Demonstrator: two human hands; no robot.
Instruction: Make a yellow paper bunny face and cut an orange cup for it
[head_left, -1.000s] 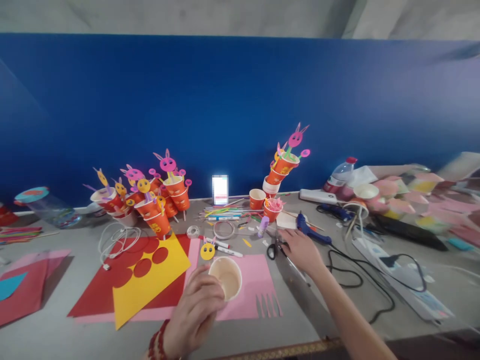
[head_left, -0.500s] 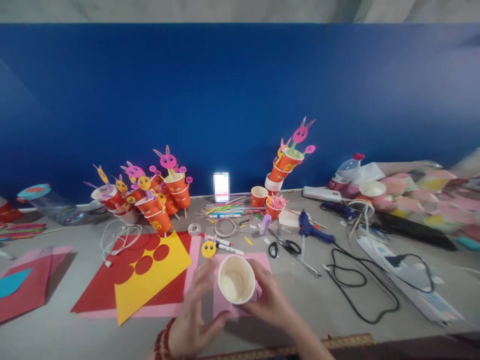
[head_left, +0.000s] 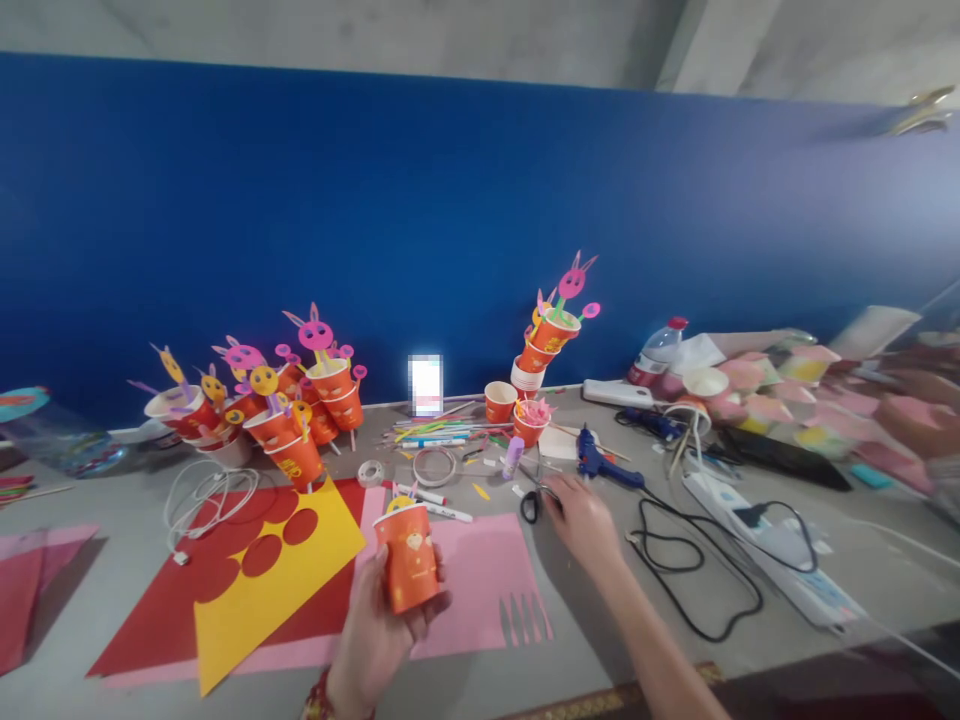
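My left hand [head_left: 386, 607], a beaded bracelet on its wrist, holds an orange-red paper cup [head_left: 412, 562] with a white rim and a pale printed figure. The cup is slightly tilted, its printed side facing me. Behind its rim shows part of a yellow paper face with ears [head_left: 400, 503]. Over to the right, my right hand [head_left: 583, 522] has its fingers curled on one handle of black scissors [head_left: 530, 507] lying on the table. The hand covers part of them. Pink paper [head_left: 480, 570] with several narrow slots lies beneath the cup.
Yellow paper [head_left: 289, 570] with round holes lies over red paper [head_left: 150, 610]. Decorated cup stacks [head_left: 291, 447] stand left; another decorated stack [head_left: 541, 355] leans at the back. A blue glue gun [head_left: 607, 462], black cable [head_left: 701, 510] and power strip [head_left: 772, 555] lie right. Markers [head_left: 442, 508] lie nearby.
My right hand has let go of the cup and moved right to the scissors. My left hand now grips the cup alone, turned from its open top to its printed side. The view has shifted.
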